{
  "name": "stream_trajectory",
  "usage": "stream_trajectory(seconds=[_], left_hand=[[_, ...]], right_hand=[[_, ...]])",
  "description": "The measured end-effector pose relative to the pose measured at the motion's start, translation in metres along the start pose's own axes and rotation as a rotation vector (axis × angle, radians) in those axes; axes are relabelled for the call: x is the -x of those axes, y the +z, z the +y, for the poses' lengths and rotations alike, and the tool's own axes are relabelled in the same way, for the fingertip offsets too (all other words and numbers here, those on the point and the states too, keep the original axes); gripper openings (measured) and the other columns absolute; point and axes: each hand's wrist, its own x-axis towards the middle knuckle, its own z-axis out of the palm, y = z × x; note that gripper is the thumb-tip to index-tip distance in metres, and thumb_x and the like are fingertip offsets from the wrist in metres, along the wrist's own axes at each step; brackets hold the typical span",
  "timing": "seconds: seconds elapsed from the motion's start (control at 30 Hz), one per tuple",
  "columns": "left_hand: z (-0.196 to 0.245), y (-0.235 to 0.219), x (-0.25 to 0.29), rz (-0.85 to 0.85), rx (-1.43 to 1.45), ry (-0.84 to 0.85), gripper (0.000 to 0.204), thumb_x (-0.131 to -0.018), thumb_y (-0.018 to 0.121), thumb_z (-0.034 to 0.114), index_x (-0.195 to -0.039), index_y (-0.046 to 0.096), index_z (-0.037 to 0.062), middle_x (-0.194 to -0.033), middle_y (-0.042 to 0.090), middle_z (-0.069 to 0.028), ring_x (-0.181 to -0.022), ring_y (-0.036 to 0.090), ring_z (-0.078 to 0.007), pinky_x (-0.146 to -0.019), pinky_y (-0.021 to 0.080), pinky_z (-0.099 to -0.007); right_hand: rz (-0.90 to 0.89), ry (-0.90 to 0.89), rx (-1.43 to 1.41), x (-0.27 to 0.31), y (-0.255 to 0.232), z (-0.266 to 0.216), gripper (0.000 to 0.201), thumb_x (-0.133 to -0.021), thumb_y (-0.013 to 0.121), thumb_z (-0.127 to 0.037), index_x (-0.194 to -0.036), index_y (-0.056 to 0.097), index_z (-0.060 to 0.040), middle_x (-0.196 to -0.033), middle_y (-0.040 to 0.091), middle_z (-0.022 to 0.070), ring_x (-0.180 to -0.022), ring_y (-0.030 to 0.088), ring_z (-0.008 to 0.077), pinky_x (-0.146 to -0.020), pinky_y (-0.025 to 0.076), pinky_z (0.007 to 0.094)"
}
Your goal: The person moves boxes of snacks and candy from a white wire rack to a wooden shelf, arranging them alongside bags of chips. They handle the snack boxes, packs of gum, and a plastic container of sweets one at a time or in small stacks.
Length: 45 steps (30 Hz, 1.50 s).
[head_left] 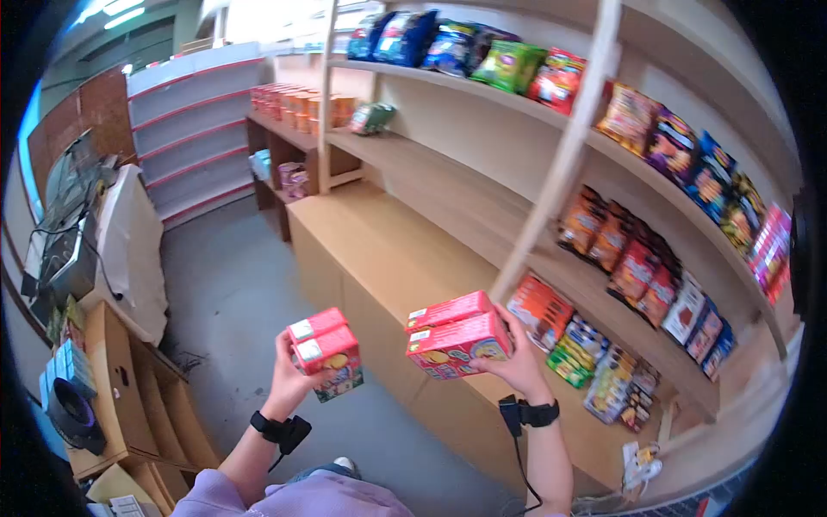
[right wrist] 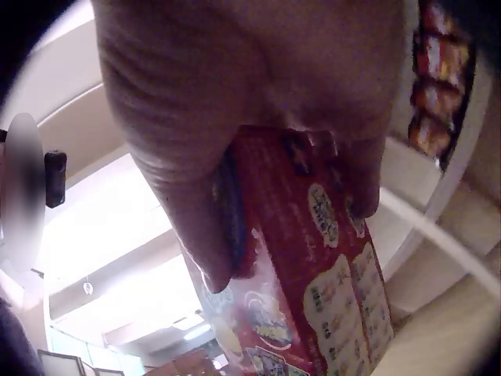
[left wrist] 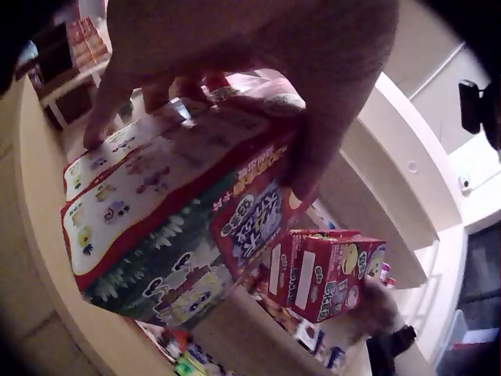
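Both hands are loaded: the left hand (head_left: 291, 383) grips one left pair of red boxes (head_left: 332, 345), and the right hand (head_left: 521, 366) grips one right pair of red boxes (head_left: 457, 340). Each hand is spread to the width of its two boxes, with the fingers on one side and the thumb on the other, as the wrist views show. From where I stand, the governing relation is that of the boxes to the long wooden counter (head_left: 370, 233). The counter lies ahead of the person and to the right; its long axis runs obliquely, from near right to far left. The right hand is the nearer of the two. Its pair overlaps the counter's front edge in the head view, but the gap in depth cannot be read, so contact is not confirmed. The right pair's long axis lies roughly crosswise, one end directed toward the left hand. The left pair is foreshortened, so its long axis cannot be fixed from the head view; it is held apart from the right pair, farther out on the floor (head_left: 233, 284) side. Judged from this layout, the left hand has the longer reach to the counter. An upright post (head_left: 556, 153) stands just beyond the right hand and would limit travel there.
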Motion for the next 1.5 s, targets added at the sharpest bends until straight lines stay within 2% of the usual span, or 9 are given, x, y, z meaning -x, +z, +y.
stream_trajectory(seconds=[0.07,0.17,0.37,0.57,0.83,1.0,1.17,1.33,1.5], left_hand=[[-0.002,-0.050,-0.028,0.168,-0.085,-0.042,0.090,-0.059,0.083,0.002,-0.131,0.029,0.0044,-0.127,0.045,-0.0099,-0.122,0.043,-0.0200,-0.102,0.039,-0.0358],[0.005,-0.105,-0.062,0.216,-0.018,-0.062,0.087,-0.062,0.082,0.002,-0.132,0.030,0.0048,-0.124,0.048,-0.0092,-0.117,0.049,-0.0198,-0.100,0.041,-0.0350],[-0.039,-0.140,-0.114,0.385,0.057,-0.063,0.081,-0.064,0.080,0.002,-0.129,0.032,0.0047,-0.121,0.050,-0.0080,-0.113,0.051,-0.0188,-0.097,0.043,-0.0353],[-0.096,-0.158,-0.181,0.192,-0.072,-0.213,0.094,-0.056,0.089,0.007,-0.131,0.032,0.0063,-0.124,0.049,-0.0082,-0.118,0.048,-0.0201,-0.101,0.041,-0.0379],[-0.093,-0.186,-0.387,0.232,-0.073,-0.075,0.096,-0.055,0.089,0.009,-0.132,0.032,0.0064,-0.124,0.049,-0.0078,-0.117,0.049,-0.0191,-0.099,0.042,-0.0378],[-0.079,-0.181,-0.490,0.186,0.098,-0.078,0.099,-0.053,0.088,0.005,-0.133,0.029,0.0049,-0.124,0.050,-0.0067,-0.116,0.050,-0.0172,-0.098,0.044,-0.0349],[-0.098,-0.196,-0.601,0.011,0.329,-0.156,0.105,-0.052,0.089,0.005,-0.136,0.027,0.0043,-0.127,0.049,-0.0066,-0.119,0.048,-0.0177,-0.101,0.041,-0.0355],[-0.083,-0.189,-0.727,-0.298,0.327,-0.168,0.107,-0.054,0.091,0.015,-0.138,0.026,0.0036,-0.130,0.046,-0.0063,-0.123,0.044,-0.0173,-0.104,0.037,-0.0350],[-0.050,-0.170,-0.830,-0.765,0.237,-0.092,0.107,-0.057,0.091,0.020,-0.139,0.025,0.0024,-0.133,0.043,-0.0075,-0.126,0.040,-0.0172,-0.107,0.032,-0.0349]], right_hand=[[-0.082,-0.001,-0.040,-0.054,0.041,0.023,0.098,-0.060,0.088,-0.010,-0.141,0.032,-0.0046,-0.135,0.041,0.0120,-0.125,0.045,0.0229,-0.106,0.038,0.0354],[-0.167,-0.049,0.111,-0.124,0.080,0.018,0.097,-0.061,0.087,-0.010,-0.141,0.033,-0.0045,-0.133,0.043,0.0118,-0.123,0.047,0.0223,-0.105,0.039,0.0349],[-0.147,-0.083,-0.039,-0.263,0.112,0.044,0.095,-0.062,0.087,-0.013,-0.141,0.034,-0.0037,-0.133,0.044,0.0117,-0.123,0.046,0.0212,-0.104,0.040,0.0344],[-0.093,-0.184,0.031,-0.431,0.111,0.051,0.096,-0.061,0.088,-0.016,-0.140,0.036,-0.0031,-0.136,0.042,0.0133,-0.125,0.045,0.0221,-0.104,0.040,0.0356],[-0.018,-0.301,0.384,-0.712,0.083,0.116,0.089,-0.059,0.088,-0.016,-0.134,0.042,-0.0003,-0.123,0.055,0.0132,-0.113,0.055,0.0209,-0.098,0.044,0.0337],[-0.059,-0.071,0.374,-0.819,0.078,0.154,0.082,-0.059,0.086,-0.014,-0.129,0.046,0.0009,-0.117,0.061,0.0115,-0.106,0.059,0.0191,-0.094,0.046,0.0325],[-0.006,0.115,0.606,-0.886,0.063,0.189,0.077,-0.060,0.086,-0.017,-0.127,0.050,-0.0012,-0.115,0.063,0.0115,-0.109,0.058,0.0181,-0.095,0.044,0.0323],[-0.117,0.211,0.435,-0.912,0.065,0.188,0.078,-0.065,0.083,-0.019,-0.133,0.048,-0.0037,-0.124,0.059,0.0089,-0.115,0.053,0.0173,-0.100,0.039,0.0308],[-0.061,0.221,0.658,-0.931,0.073,0.186,0.074,-0.065,0.081,-0.018,-0.131,0.052,-0.0076,-0.125,0.056,0.0120,-0.116,0.051,0.0205,-0.101,0.038,0.0327]])
